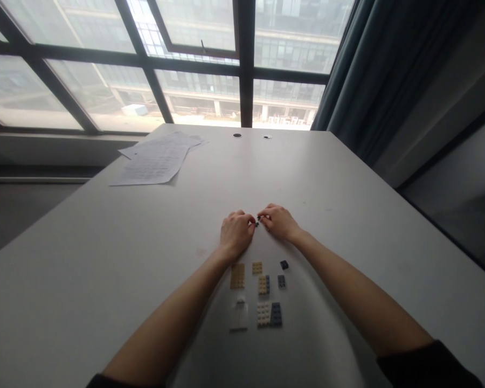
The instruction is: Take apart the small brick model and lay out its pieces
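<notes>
My left hand (pixel 237 233) pinches a small dark piece (pixel 257 224) at its fingertips. Close beside it, my right hand (pixel 278 221) pinches another small dark piece (pixel 259 217). The two pieces are very near each other; whether they touch is too small to tell. Nearer to me on the table lie a tan plate (pixel 237 276), a smaller tan plate (pixel 257 268), a tan plate (pixel 262 284) with a blue strip beside it, a small black brick (pixel 284 264), a dark grey plate (pixel 282 281), a cream plate (pixel 263 314), a dark blue plate (pixel 276 314) and a white piece (pixel 238 318).
The white table (pixel 178 231) reaches to the windows. Printed sheets of paper (pixel 153 159) lie at its far left. Two round fittings (pixel 237 136) are set near the far edge. A dark curtain (pixel 347 91) hangs at the right.
</notes>
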{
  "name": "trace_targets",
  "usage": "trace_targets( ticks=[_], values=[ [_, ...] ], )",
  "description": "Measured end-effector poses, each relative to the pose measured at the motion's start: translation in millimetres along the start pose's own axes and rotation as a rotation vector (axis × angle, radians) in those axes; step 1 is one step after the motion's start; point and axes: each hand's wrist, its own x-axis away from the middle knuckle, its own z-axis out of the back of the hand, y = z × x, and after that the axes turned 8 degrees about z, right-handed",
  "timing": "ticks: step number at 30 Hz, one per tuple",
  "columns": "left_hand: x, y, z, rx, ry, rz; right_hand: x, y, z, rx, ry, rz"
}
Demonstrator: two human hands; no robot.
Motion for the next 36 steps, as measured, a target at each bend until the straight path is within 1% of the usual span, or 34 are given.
trace_targets(
  ticks=[3, 5, 8, 11, 15, 19, 24, 29, 32, 36],
  values=[
    [3.9, -10.6, 6.8, 0.004, -0.036, -0.024, -5.1, -1.7, -3.0, 0.001, -0.004, -0.01],
    [9.2, -18.1, 11.9, 0.008, -0.053, -0.034, -7.1, -4.4, -4.8, -0.013, -0.018, 0.012],
    [21.5, -27.0, 19.0, 0.004, -0.045, -0.027, -6.7, -11.6, -7.5, -0.051, -0.056, 0.084],
    [35.2, -31.3, 24.0, -0.012, -0.023, -0.015, -1.4, -20.2, -9.8, -0.078, -0.074, 0.131],
    [45.3, -29.8, 25.8, -0.018, -0.011, -0.016, 7.8, -27.4, -11.5, -0.051, -0.02, 0.07],
    [43.8, -22.9, 23.5, -0.064, 0.019, 0.014, 11.1, -32.1, -13.3, 0.005, -0.002, 0.017],
    [39.4, -19.1, 20.5, -0.067, 0.026, 0.001, 9.3, -39.1, -16.1, 0.042, -0.03, 0.043],
    [43.4, -27.4, 23.6, -0.02, -0.006, -0.024, 12.8, -38.5, -15.2, 0.034, -0.056, 0.095],
    [47.4, -30.9, 25.5, -0.008, 0.025, 0.007, 15.8, -35.5, -14.4, 0.015, -0.064, 0.118],
    [50.1, -30.3, 23.4, -0.042, 0.055, 0.045, 18.9, -34.0, -15.4, -0.003, -0.058, 0.13]
  ],
)
